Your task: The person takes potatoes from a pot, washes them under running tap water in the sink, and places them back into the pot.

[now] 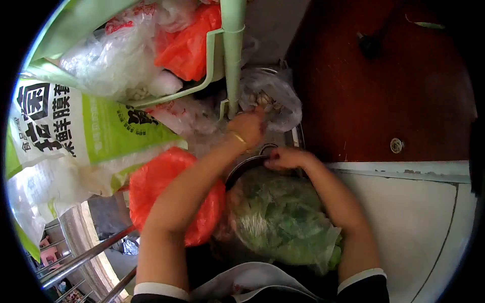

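Steady the dark pan [242, 167] by its rim, right hand [289, 158] pinching it, and work your left hand [248, 126] gently at the clear bag [289, 107] between the green rack's post [233, 60] and the brown surface's left edge [309, 101], its grip impossible to tell.

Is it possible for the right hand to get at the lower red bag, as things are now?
Probably not easily: the right hand is at the pot's rim, and the left forearm crosses over the red bag, between that hand and the bag's outer side.
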A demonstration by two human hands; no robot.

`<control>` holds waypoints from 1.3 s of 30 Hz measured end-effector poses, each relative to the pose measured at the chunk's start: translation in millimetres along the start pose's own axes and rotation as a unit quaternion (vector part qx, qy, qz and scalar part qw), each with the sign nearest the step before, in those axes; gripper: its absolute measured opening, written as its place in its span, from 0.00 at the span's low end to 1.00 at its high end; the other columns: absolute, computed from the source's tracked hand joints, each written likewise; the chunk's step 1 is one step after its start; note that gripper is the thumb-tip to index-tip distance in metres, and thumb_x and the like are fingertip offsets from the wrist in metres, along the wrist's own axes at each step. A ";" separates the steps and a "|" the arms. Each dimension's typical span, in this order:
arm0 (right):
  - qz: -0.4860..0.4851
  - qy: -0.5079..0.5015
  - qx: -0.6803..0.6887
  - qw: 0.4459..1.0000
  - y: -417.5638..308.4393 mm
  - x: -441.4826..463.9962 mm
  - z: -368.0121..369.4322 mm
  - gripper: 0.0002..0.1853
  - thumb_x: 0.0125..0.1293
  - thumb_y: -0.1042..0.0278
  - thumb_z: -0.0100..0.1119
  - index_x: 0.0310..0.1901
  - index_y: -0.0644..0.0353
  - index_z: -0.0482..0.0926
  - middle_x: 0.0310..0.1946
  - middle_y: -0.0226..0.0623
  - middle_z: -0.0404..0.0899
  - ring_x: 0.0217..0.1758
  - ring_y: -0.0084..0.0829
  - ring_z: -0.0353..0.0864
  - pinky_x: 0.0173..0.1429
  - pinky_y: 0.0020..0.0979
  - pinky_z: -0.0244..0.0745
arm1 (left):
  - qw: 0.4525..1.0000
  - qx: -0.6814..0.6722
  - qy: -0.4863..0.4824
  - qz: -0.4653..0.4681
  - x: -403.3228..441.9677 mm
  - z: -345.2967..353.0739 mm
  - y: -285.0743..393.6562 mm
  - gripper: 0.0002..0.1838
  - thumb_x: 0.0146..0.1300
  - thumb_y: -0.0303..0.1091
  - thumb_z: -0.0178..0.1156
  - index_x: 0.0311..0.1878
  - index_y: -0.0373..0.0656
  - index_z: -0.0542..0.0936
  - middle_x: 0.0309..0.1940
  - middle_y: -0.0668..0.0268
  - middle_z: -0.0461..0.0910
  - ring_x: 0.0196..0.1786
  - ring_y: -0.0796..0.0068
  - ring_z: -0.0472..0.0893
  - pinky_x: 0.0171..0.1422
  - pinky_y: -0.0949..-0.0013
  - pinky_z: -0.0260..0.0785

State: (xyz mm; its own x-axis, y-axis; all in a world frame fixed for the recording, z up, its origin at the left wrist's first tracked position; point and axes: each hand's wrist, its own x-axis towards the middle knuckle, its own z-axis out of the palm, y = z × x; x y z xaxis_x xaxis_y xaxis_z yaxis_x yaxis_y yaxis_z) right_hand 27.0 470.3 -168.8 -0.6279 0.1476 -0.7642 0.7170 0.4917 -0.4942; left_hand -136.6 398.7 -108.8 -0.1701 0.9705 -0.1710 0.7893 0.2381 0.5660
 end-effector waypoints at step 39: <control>0.135 0.261 -0.165 0.941 -24.1 -22.7 -56.0 0.21 0.58 0.55 0.53 0.45 0.65 0.73 0.41 0.47 0.77 0.44 0.45 0.76 0.50 0.39 0.70 | 0.926 -0.101 -0.169 0.323 -172.3 -26.7 63.8 0.43 0.42 0.44 0.67 0.61 0.40 0.60 0.63 0.55 0.58 0.65 0.54 0.58 0.63 0.50 0.53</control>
State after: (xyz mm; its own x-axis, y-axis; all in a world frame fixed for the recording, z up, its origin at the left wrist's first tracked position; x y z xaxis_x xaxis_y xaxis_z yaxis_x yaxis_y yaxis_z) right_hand 7.0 503.2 -116.3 -0.5611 0.6652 -0.4926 0.7932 0.6023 -0.0902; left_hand -72.6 247.7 -21.7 0.5191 0.8541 0.0322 0.5302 -0.3514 0.7716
